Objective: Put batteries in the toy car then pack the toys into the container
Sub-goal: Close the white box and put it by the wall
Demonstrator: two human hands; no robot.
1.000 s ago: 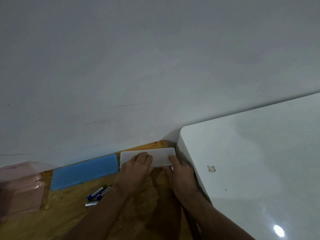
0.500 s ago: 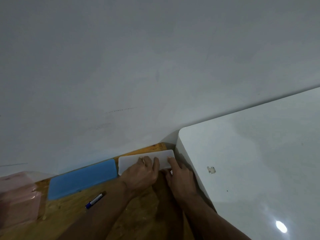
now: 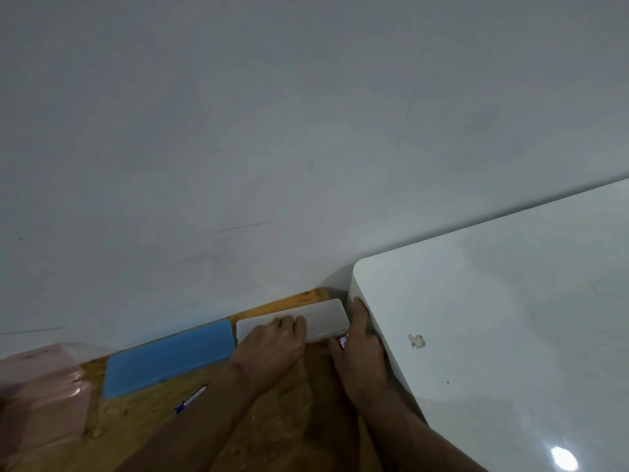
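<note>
The white container (image 3: 323, 318), a flat matte box with rounded corners, is lying on the wooden surface (image 3: 143, 434) by the wall, beside a blue lid (image 3: 170, 356). The left hand (image 3: 272, 349) is pressing on it with curled fingers; the right hand (image 3: 360, 349) is gripping its end. A blue-and-white battery (image 3: 190, 399) is lying nearby, its writing unreadable.

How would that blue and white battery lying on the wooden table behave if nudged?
The battery looks like a slim cylinder lying on its side, so it would probably roll. It seems small, so likely light. The wooden table looks flat, so little would stop it.
</note>
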